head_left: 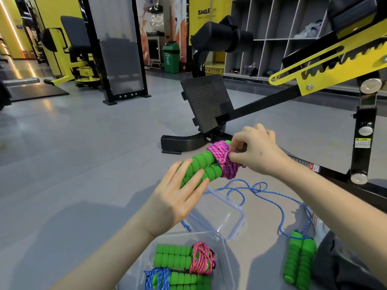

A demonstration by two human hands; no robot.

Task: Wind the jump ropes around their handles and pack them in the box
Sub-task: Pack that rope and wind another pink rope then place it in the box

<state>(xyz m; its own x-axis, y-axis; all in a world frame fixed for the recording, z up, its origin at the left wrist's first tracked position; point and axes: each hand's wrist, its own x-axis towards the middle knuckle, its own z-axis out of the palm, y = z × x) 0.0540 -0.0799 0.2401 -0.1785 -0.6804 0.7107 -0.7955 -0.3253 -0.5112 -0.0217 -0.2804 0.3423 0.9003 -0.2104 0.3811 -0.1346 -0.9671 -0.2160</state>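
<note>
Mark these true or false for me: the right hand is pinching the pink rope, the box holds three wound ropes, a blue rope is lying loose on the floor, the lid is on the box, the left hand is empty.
1. The right hand pinches the pink rope. True.
2. The clear box holds three wound ropes. False: two, a pink bundle and a blue bundle.
3. A loose blue rope lies unwound on the floor. True.
4. The lid is on the box. False: it lies on the floor beyond it.
5. The left hand is empty. False: it holds the green handles.
</note>
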